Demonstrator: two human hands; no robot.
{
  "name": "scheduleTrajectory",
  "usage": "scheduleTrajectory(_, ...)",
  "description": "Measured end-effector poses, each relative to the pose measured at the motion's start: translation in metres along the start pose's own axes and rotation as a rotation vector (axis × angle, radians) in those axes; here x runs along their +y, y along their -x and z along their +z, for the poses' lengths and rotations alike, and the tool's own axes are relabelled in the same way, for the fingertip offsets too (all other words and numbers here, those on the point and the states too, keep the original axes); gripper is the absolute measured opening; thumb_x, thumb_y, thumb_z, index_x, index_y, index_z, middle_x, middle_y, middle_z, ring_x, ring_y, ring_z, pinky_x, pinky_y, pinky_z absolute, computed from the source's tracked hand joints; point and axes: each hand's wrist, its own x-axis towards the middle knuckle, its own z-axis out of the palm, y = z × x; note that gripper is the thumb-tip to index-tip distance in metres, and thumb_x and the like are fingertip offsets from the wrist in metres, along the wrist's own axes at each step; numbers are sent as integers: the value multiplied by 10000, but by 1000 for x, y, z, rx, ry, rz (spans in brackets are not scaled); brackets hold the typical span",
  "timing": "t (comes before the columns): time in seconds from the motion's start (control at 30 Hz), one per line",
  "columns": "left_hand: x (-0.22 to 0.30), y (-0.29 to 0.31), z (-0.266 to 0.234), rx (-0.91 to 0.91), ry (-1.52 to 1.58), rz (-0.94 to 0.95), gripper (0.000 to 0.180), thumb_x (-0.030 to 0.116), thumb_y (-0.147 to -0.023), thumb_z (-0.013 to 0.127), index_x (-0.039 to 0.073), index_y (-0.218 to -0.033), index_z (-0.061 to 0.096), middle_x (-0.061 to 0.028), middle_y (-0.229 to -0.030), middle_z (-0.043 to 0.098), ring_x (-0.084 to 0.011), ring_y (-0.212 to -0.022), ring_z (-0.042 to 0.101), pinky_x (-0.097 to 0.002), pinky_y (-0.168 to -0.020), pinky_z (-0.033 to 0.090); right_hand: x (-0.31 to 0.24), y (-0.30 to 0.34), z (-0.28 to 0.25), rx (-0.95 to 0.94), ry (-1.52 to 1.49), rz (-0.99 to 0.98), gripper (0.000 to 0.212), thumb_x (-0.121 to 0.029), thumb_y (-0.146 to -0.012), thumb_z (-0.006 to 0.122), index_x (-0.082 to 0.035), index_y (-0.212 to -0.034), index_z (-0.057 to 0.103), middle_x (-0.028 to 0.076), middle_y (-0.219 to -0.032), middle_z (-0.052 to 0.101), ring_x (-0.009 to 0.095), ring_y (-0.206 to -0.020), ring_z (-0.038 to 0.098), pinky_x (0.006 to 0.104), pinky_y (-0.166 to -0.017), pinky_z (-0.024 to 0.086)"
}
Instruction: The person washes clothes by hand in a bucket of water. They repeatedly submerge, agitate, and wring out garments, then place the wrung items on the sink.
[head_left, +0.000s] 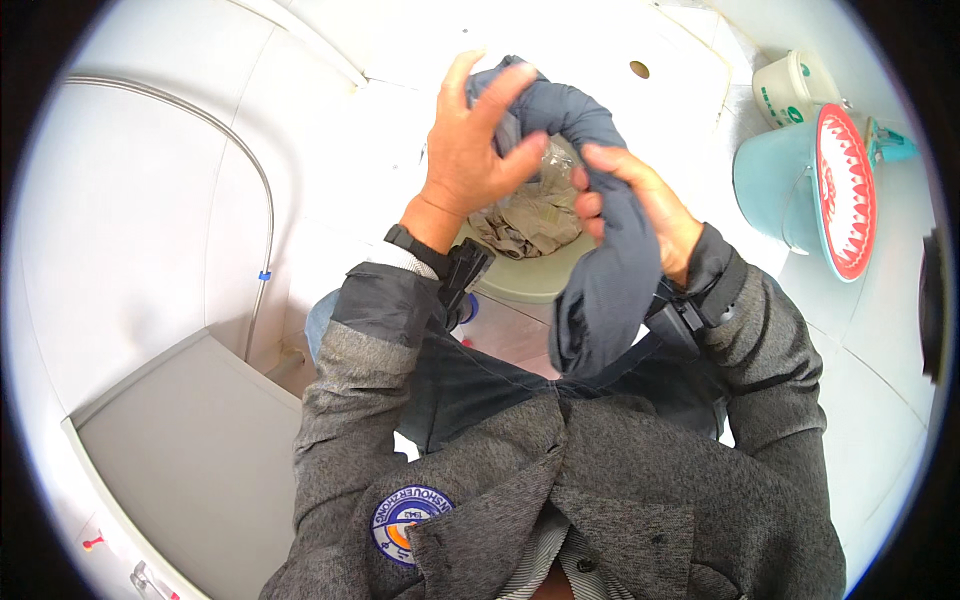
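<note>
A twisted blue-grey garment [615, 270] arches above a basin, one end hanging toward my lap. My right hand [655, 205] is closed around its middle, with the thumb on top and the fingertips showing on the near-left side. Beside the garment's far end, my left hand [470, 150] is open with its fingers spread; whether the fingertips touch the cloth I cannot tell. Below both hands, the pale green basin [525, 282] holds a crumpled beige garment [535, 220]. Something shiny and clear, water or plastic, shows near the basin's far side. The garment partly hides the basin.
At the right stand a light blue bucket [775, 185], a red-and-white round basin [850, 195] against it, and a cream tub [795, 88]. A metal hose [262, 170] hangs at the left above a grey panel [190, 430]. A drain hole [640, 69] lies beyond my hands.
</note>
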Motion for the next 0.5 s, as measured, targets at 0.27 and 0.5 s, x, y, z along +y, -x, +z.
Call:
scheduleTrajectory(0.27, 25, -10, 3, -184, -121, -381, 573, 368, -717, 861, 155, -1193, 623, -141, -1262, 556, -289, -1018, 641, -415, -814, 552, 12, 3, 28, 10, -132, -223, 641, -600, -952, 498, -11, -1185, 595, 110, -1005, 684, 227, -880, 650, 338, -819, 505)
scheduleTrajectory(0.5, 48, 16, 6, -469, 917, -669, 403, 279, -982, 601, -4, -1267, 579, -84, -1215, 611, -178, -1101, 578, -307, -951, 458, -15, 2, 13, -302, 488, -227, 932, -730, -974, 212, 78, -1337, 502, 186, -1182, 673, 268, -1093, 640, 354, -893, 470)
